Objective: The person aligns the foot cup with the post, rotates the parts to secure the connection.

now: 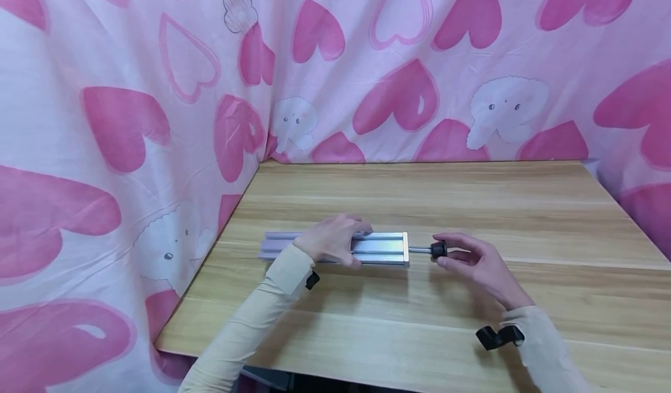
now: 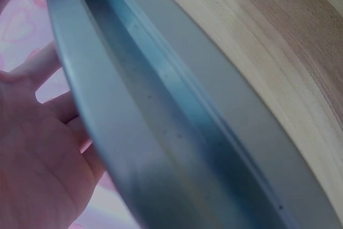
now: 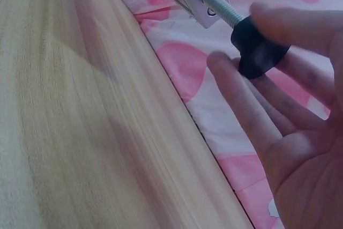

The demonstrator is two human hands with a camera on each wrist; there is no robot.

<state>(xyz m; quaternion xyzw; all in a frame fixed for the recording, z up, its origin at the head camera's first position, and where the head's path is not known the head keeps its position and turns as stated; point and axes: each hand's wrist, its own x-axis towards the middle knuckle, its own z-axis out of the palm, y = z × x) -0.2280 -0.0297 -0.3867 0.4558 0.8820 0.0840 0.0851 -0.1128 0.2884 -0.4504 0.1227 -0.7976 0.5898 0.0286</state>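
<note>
A silver aluminium profile [image 1: 380, 246] with long grooves lies crosswise above the table, its shadow below it. My left hand [image 1: 332, 240] grips it near the middle, fingers over the far side and thumb on the near side. In the left wrist view the grooved face of the profile [image 2: 161, 95] hides part of the fingers. A threaded rod [image 3: 225, 10] sticks out of the end plate [image 3: 199, 5], beside a socket-head screw. On the rod's outer end sits a black knob [image 3: 260, 49]. My right hand [image 1: 482, 263] pinches this knob between thumb and fingers.
The wood-grain table [image 1: 367, 317] spreads all round the hands. Pink heart-print cloth [image 1: 393, 90] hangs along its back and left sides, and at the right. Black clip-like mounts [image 1: 498, 337] sit at the wrists.
</note>
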